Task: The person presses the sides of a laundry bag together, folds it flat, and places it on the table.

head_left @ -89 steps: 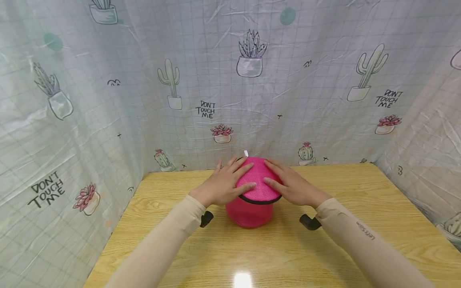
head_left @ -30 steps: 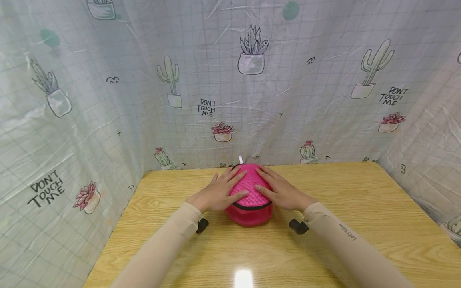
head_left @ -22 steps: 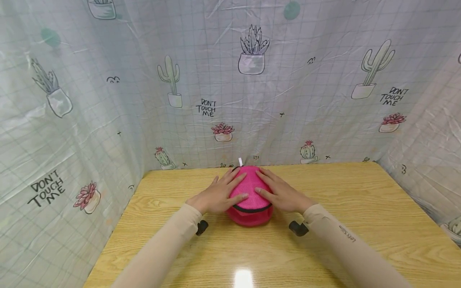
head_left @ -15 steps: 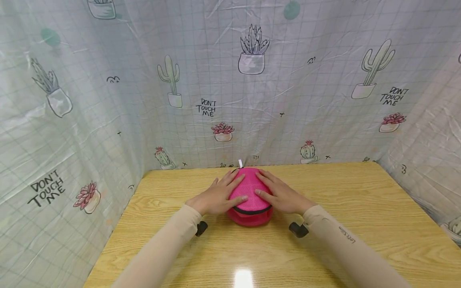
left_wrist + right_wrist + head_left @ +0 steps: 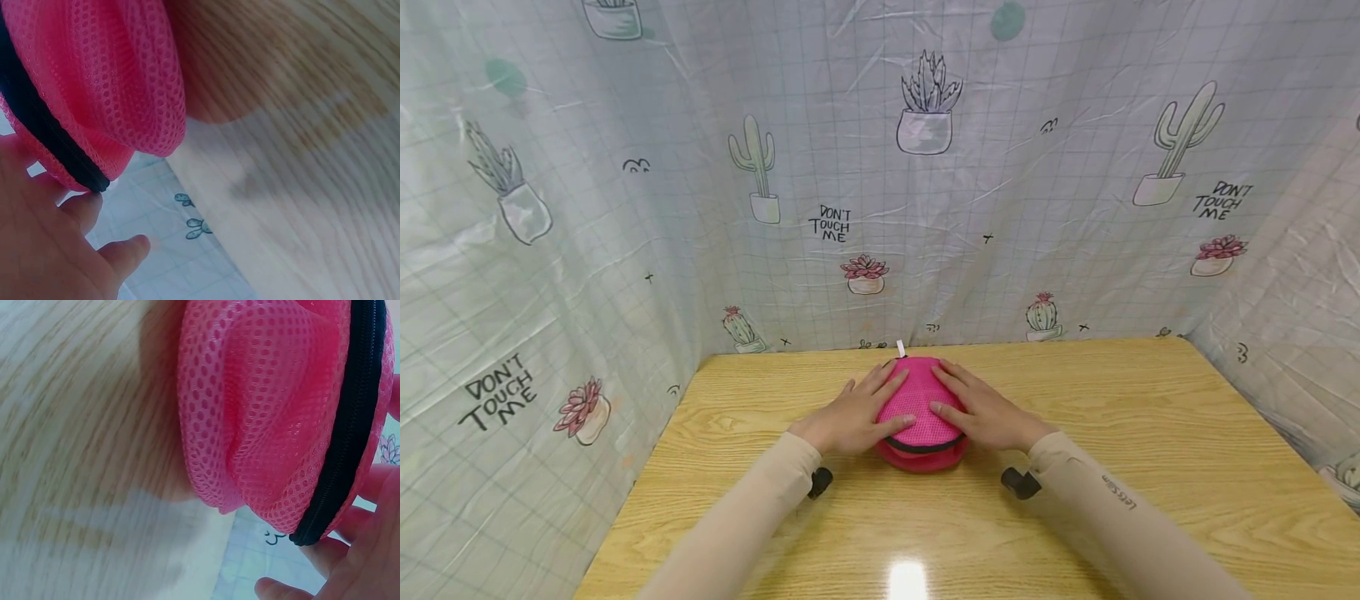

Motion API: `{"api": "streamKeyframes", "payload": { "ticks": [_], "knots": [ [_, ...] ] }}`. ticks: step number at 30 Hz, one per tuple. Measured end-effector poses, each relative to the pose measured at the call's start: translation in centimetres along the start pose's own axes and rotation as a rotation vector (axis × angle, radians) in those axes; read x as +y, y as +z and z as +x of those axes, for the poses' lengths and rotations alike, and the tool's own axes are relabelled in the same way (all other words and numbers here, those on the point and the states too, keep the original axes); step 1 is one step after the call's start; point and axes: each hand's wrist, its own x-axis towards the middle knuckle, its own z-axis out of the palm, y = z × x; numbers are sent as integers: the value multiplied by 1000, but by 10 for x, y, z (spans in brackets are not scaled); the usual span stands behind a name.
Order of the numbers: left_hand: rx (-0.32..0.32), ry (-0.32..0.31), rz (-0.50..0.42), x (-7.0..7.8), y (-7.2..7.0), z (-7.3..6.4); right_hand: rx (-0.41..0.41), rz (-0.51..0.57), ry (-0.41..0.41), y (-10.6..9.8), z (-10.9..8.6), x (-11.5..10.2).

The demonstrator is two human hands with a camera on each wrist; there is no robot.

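A pink mesh laundry bag (image 5: 922,408) with a black zipper band stands squashed low on the wooden table, its side wall folded in. My left hand (image 5: 853,412) lies spread on the top's left side, thumb across the mesh. On the right side, my right hand (image 5: 988,412) rests the same way, fingers fairly straight. The left wrist view shows the bag's wall (image 5: 134,69) bulging out beneath the black zipper (image 5: 47,128), fingers at its edge. In the right wrist view the wall (image 5: 250,419) is creased and the zipper (image 5: 344,425) runs beside my fingertips.
A white tag (image 5: 901,348) sticks up behind the bag. The wooden table (image 5: 880,533) ends at a curtain (image 5: 985,200) printed with cacti, which also hangs on both sides. A black wrist device (image 5: 1021,482) sits under the right wrist, another (image 5: 821,482) under the left.
Both hands have pressed down, and the bag has sunk from a taller cylinder to a low, folded shape. Its top and tag sit lower and it shows less side wall.
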Motion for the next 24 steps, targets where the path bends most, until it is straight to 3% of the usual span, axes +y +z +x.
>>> {"api": "streamKeyframes", "payload": {
  "ticks": [24],
  "knots": [
    [-24, 1, -27, -9, 16, 3, -40, -8, 32, 13, 5, 9]
  ]
}}
